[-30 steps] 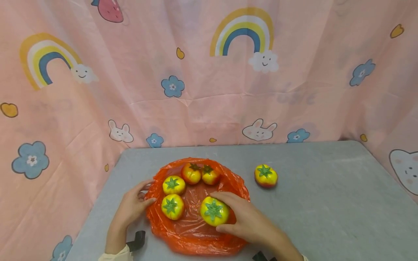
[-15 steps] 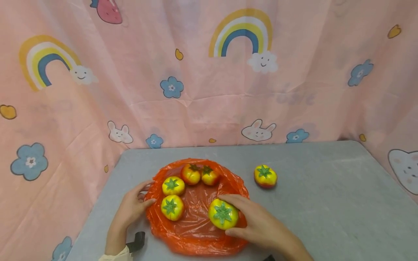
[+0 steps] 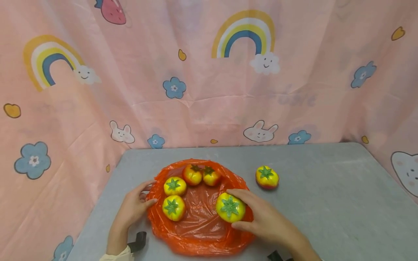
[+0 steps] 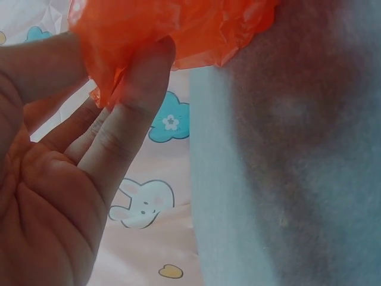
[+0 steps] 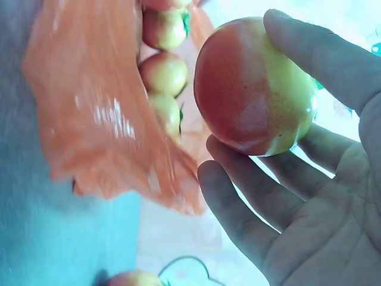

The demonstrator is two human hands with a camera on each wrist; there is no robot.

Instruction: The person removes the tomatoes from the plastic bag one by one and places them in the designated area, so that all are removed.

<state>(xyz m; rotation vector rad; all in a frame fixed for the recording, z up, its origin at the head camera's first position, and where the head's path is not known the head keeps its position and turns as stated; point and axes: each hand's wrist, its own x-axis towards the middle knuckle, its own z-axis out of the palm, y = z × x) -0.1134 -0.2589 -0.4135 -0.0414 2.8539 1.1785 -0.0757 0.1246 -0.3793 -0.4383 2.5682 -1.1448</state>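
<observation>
A red plastic bag (image 3: 202, 233) lies with its mouth spread wide on the table. My left hand (image 3: 132, 208) pinches its left rim between thumb and fingers; the left wrist view shows thin red film (image 4: 178, 30) over a fingertip. In my right hand (image 3: 261, 217) a yellow-red tomato (image 3: 230, 207) with a green star-shaped top is held above the bag's right side, thumb and fingers around it. Inside the bag sit several similar tomatoes (image 3: 173, 207) along its left and far sides. The right wrist view shows the held tomato's red underside (image 5: 238, 89), apart from the bag wall.
One more tomato (image 3: 267, 177) stands on the grey table (image 3: 326, 203), right of the bag. Behind the table hangs a pink curtain (image 3: 202, 108) with rainbows and rabbits. Dark wrist mounts (image 3: 138, 241) sit near both wrists.
My right hand has carried its tomato to the right, from nearer the bag's middle to over its right side. My left hand has stayed at the left rim.
</observation>
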